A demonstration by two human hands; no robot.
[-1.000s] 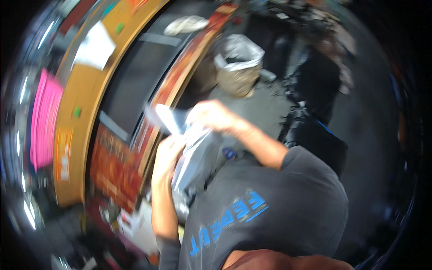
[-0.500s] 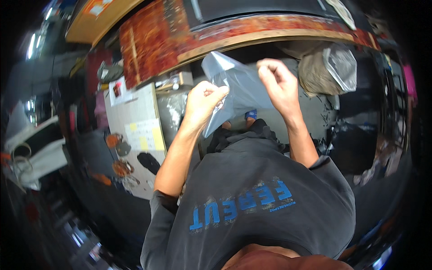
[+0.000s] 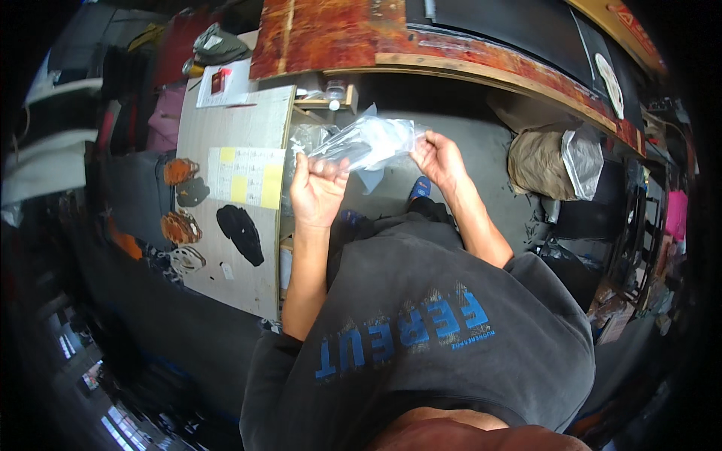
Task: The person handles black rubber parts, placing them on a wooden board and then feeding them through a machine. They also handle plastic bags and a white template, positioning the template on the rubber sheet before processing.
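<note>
A clear plastic bag (image 3: 380, 143) is stretched between my two hands, out in front of my body. My left hand (image 3: 320, 184) grips its left end, palm turned up with the fingers curled over the film. At the other end my right hand (image 3: 438, 159) pinches the edge between thumb and fingers. The film is crumpled and catches the light, and whether anything lies inside it I cannot tell.
To my left, a pale board table (image 3: 192, 135) carries a marked paper sheet (image 3: 244, 177), a black shoe piece (image 3: 239, 234) and several brown and white items. Ahead stands a reddish wooden workbench (image 3: 323, 37). A lined brown sack (image 3: 545, 161) is on the floor at right.
The bag has gone from hanging wide to being drawn out between both hands. My right hand has moved down and left and now holds its edge. The view has turned.
</note>
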